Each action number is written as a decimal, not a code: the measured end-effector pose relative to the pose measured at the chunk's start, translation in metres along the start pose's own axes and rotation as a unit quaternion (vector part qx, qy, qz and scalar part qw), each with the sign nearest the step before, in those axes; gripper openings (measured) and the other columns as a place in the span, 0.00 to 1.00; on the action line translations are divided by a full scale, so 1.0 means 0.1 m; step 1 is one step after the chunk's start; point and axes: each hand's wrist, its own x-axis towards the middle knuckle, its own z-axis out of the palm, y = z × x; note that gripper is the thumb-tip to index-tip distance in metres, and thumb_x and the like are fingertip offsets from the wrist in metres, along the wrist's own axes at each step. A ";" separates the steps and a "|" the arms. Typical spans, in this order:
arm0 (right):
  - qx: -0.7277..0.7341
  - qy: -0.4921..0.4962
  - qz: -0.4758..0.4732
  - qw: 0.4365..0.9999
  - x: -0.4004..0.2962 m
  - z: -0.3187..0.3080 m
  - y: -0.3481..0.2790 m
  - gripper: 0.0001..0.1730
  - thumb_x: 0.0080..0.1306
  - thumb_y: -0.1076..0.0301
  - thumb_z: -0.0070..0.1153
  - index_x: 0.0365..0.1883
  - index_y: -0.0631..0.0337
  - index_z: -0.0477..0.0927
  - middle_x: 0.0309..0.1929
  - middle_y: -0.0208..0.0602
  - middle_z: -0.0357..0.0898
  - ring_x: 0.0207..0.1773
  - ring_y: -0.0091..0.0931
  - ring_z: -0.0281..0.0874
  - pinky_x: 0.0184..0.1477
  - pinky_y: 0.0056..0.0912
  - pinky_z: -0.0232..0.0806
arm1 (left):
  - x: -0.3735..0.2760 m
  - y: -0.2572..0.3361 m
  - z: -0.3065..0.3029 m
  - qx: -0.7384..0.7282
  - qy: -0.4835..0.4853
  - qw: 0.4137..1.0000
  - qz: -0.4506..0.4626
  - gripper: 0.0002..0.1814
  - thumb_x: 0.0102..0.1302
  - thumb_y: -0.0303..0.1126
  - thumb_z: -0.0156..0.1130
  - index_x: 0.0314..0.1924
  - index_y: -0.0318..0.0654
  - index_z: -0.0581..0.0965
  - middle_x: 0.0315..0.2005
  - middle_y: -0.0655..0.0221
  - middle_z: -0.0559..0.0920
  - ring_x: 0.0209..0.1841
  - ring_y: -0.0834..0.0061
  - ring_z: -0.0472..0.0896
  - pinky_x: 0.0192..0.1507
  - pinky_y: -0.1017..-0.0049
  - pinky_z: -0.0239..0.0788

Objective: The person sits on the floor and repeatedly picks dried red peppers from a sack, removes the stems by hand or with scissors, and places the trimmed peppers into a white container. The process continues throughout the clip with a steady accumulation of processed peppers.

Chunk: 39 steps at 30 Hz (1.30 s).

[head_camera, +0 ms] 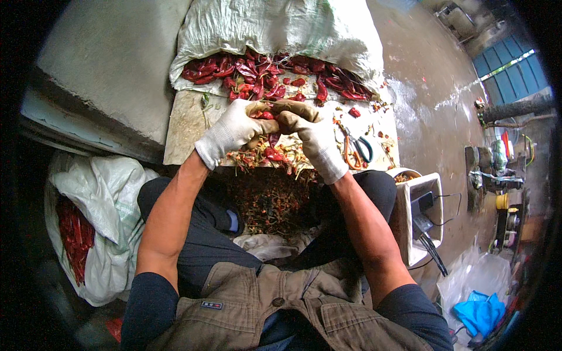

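Note:
Both hands wear white knit gloves with brown-stained fingers and meet above a pale board (186, 131). My left hand (239, 125) is closed on red chili peppers (266, 115), which show between its thumb and fingers. Thumb and fingertips of my right hand (309, 127) pinch at the same peppers; their exact contact is partly hidden. Beneath the hands, a wrinkled red pepper (274, 153) lies among cut stems and scraps (250, 159). To the right of my right hand rest snips (356, 151) with one orange and one black handle. More dried red peppers (259, 72) are heaped beyond.
A white woven sack (272, 26) opens at the board's far end. Another sack (109, 206) with red peppers (75, 237) stands at left. Stem debris (272, 202) covers the ground between my legs. At right is a white bin (401, 228) with a cabled black device (422, 215).

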 end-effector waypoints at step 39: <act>-0.592 -0.111 -0.002 0.799 -0.01 -0.02 0.79 0.19 0.59 0.66 0.65 0.47 0.63 0.84 0.40 0.56 0.86 0.47 0.51 0.84 0.51 0.50 0.75 | -0.15 -0.21 -0.45 0.353 0.065 0.924 0.134 0.20 0.65 0.43 0.71 0.51 0.37 0.84 0.40 0.50 0.88 0.45 0.53 0.88 0.48 0.60 0.78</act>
